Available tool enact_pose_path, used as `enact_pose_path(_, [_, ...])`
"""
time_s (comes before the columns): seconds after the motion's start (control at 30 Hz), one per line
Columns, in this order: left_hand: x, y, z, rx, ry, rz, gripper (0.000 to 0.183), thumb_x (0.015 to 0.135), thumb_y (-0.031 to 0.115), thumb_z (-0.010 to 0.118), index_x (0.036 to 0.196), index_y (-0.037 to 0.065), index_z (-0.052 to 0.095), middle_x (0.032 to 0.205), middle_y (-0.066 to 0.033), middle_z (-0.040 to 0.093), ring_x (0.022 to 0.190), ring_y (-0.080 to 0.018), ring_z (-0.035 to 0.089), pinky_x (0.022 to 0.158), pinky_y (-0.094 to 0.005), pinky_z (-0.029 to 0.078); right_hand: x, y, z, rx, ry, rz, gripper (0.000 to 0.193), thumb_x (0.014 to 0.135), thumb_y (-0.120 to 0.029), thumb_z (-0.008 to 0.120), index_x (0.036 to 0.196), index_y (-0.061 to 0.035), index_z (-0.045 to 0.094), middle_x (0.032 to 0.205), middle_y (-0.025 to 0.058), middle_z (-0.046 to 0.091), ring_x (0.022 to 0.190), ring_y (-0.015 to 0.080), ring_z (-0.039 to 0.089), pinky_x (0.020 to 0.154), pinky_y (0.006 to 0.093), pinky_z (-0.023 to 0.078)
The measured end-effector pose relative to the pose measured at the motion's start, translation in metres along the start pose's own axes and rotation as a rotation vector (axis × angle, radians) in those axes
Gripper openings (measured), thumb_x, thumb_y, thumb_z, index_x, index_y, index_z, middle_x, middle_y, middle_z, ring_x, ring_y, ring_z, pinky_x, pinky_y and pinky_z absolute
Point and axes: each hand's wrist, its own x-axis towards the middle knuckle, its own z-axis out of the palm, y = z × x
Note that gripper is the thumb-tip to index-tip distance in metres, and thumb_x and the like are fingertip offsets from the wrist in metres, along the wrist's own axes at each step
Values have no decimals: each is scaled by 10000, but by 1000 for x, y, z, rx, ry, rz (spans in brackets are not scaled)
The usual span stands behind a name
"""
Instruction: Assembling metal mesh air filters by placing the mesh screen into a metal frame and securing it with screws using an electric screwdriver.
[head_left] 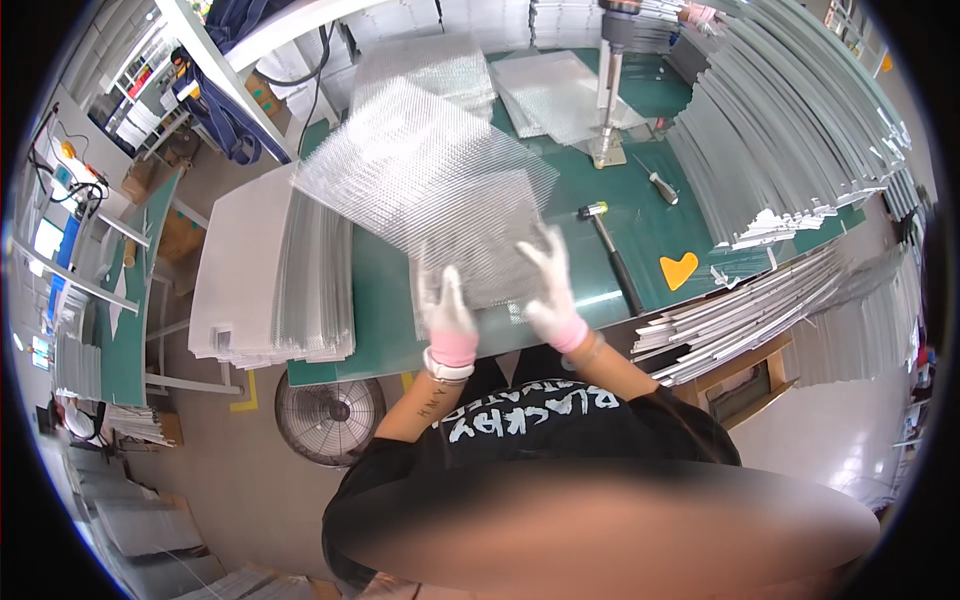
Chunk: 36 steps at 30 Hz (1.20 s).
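Note:
My left hand (451,308), in a white glove with a pink cuff, is at the near left side of a silvery mesh sheet (490,235), its fingers stretched out. Across from it my right hand (551,290), gloved the same way, has its fingers spread at the sheet's right edge. Whether either palm presses on the sheet is hard to tell. Beyond, a larger mesh sheet (415,160) lies askew and overlaps a mesh stack (430,65). A hammer (612,255) with a dark handle rests to the right of my right hand.
The green tabletop (590,295) also bears a yellow scraper (679,271), a screwdriver (660,187) and an upright tool (612,90) with a metal shaft. Panel stacks flank it, one left (270,265), a tall one right (790,130). A fan (330,420) stands below the table's front left.

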Motion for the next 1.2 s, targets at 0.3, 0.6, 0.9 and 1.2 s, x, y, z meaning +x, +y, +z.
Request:
enact_pose_path(0.3, [-8,33,-69,638,134,81,652,876,35,644,1467,51,369,1258,-186,555,953,-204,614,802,-277,515,13,-23,-60,-241,-345,697,837,779,-139,748,1498,-63,327,1028,184,681,739,252,644,716,320,523])
enact_pose_path(0.6, [24,-15,-103,1522,-211,109,738,752,312,785,1357,19,482,1070,-219,598,987,-381,590,867,-440,490,-18,22,-32,-400,-382,651,681,816,-261,705,1420,-89,442,1090,221,662,946,380,654,825,413,521])
enact_pose_path(0.9, [25,-21,-111,1521,-207,142,724,743,302,779,1352,29,499,1040,-217,600,934,-371,605,821,-432,505,-36,56,-24,-497,-468,549,582,882,-336,634,1385,-91,476,1150,207,651,1026,369,635,882,431,508])
enact_pose_path(1.2, [33,-18,-105,1511,-185,-30,799,701,332,819,1371,53,485,1132,-212,561,991,-367,580,876,-422,489,-16,52,-25,-535,-576,581,563,893,-356,617,1375,-99,480,1140,194,655,1039,356,626,892,435,498])
